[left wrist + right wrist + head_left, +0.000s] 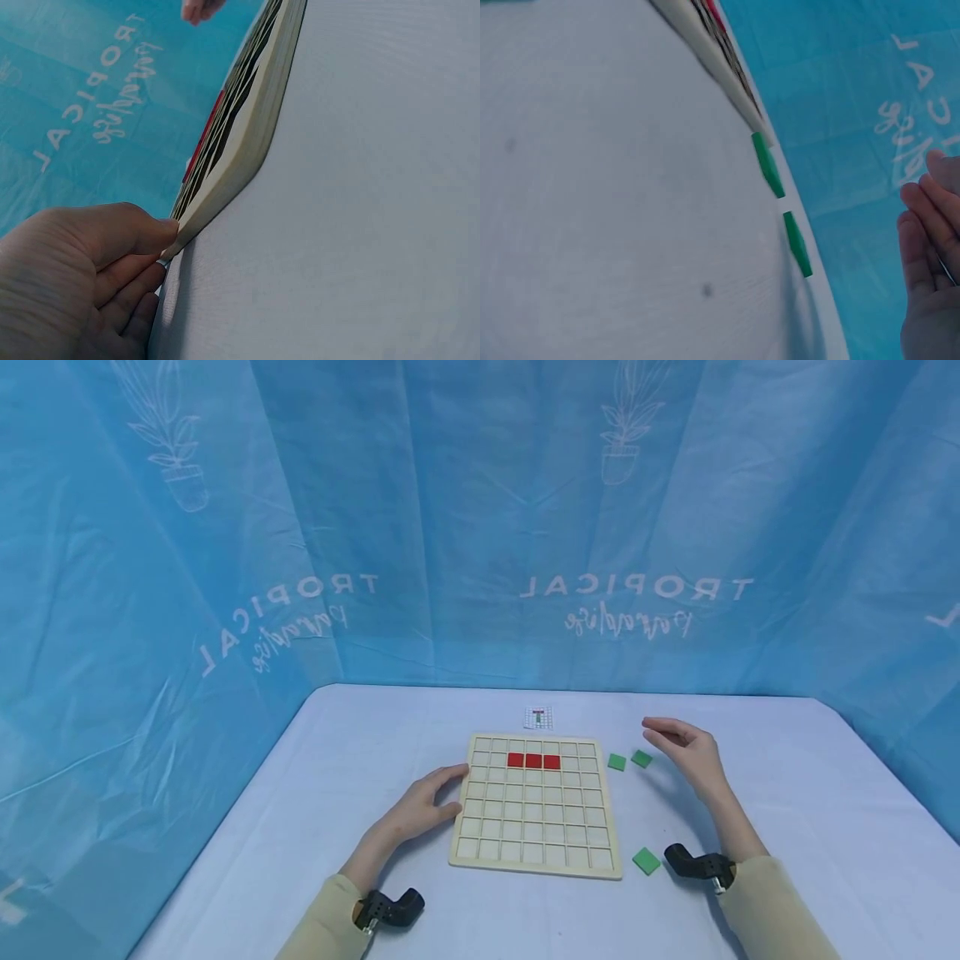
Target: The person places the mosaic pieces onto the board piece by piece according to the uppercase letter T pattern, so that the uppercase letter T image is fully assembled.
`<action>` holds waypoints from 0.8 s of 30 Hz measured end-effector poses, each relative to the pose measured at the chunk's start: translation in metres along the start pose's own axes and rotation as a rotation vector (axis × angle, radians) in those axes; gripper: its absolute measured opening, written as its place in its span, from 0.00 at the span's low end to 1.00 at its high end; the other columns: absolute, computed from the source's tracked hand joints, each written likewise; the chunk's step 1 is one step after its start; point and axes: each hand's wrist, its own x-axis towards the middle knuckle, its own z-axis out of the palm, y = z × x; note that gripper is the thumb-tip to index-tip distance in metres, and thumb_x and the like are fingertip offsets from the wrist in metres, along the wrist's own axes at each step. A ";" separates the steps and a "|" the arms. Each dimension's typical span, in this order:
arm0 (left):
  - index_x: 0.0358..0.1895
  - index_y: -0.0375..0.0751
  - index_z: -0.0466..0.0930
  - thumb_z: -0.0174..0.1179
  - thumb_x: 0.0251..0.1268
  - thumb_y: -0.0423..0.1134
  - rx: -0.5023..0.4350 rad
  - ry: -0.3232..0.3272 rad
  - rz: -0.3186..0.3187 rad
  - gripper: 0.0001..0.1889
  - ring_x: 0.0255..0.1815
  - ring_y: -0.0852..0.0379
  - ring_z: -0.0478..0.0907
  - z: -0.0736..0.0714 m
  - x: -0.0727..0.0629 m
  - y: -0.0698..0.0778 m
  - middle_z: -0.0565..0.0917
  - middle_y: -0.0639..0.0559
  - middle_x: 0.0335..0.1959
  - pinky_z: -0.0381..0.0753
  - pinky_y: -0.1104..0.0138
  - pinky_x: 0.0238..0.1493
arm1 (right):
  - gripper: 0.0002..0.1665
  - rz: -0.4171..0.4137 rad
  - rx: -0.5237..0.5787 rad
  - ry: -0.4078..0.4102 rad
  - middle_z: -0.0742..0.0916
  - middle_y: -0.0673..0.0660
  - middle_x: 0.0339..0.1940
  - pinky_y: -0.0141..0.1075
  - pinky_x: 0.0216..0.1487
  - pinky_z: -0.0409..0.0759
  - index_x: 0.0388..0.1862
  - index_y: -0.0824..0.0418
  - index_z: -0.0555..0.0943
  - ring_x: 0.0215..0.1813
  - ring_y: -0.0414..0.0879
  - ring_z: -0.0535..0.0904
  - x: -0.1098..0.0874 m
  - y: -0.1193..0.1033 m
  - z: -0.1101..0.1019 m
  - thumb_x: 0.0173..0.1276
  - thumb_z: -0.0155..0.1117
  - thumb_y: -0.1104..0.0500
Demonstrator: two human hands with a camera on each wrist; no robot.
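Observation:
A pale square grid board lies flat on the table. Three red square tiles sit side by side in one of its upper rows. My left hand touches the board's left edge, thumb and fingers spread apart along it. In the left wrist view, the thumb rests at the edge. My right hand is raised above the table, right of the board, with nothing visible between its fingers. Two green tiles lie near it, one green tile closer to the board and another green tile beside it.
A third green tile lies by the board's lower right corner. Behind the board is a small printed grid card with red and green squares. White cloth covers the table; a blue printed curtain hangs around it.

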 end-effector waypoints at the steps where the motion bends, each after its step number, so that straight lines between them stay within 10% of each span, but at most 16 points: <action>1: 0.69 0.38 0.64 0.60 0.61 0.32 -0.002 0.001 0.001 0.31 0.70 0.47 0.58 0.000 0.000 0.000 0.66 0.46 0.68 0.57 0.53 0.70 | 0.25 0.012 -0.006 -0.007 0.83 0.56 0.52 0.19 0.49 0.75 0.54 0.59 0.81 0.51 0.36 0.78 -0.003 -0.003 0.000 0.65 0.63 0.44; 11: 0.68 0.38 0.64 0.61 0.61 0.32 -0.007 0.002 0.003 0.31 0.70 0.47 0.58 0.000 -0.001 -0.001 0.67 0.46 0.68 0.58 0.54 0.70 | 0.23 0.044 -0.082 0.001 0.83 0.58 0.52 0.19 0.49 0.74 0.54 0.61 0.80 0.51 0.40 0.78 -0.010 0.001 0.000 0.67 0.62 0.49; 18: 0.68 0.38 0.64 0.60 0.61 0.32 -0.008 0.003 0.006 0.31 0.70 0.47 0.58 0.000 -0.001 0.000 0.67 0.46 0.68 0.58 0.53 0.70 | 0.22 0.034 -0.199 0.000 0.84 0.62 0.49 0.48 0.55 0.77 0.51 0.65 0.80 0.51 0.56 0.79 -0.013 0.015 0.003 0.65 0.65 0.51; 24: 0.68 0.39 0.64 0.60 0.61 0.33 -0.008 0.004 0.000 0.31 0.70 0.47 0.58 0.000 -0.001 0.001 0.67 0.46 0.68 0.58 0.53 0.70 | 0.23 0.014 -0.304 -0.053 0.83 0.62 0.49 0.51 0.54 0.76 0.52 0.64 0.79 0.52 0.58 0.78 -0.017 0.022 0.005 0.64 0.66 0.51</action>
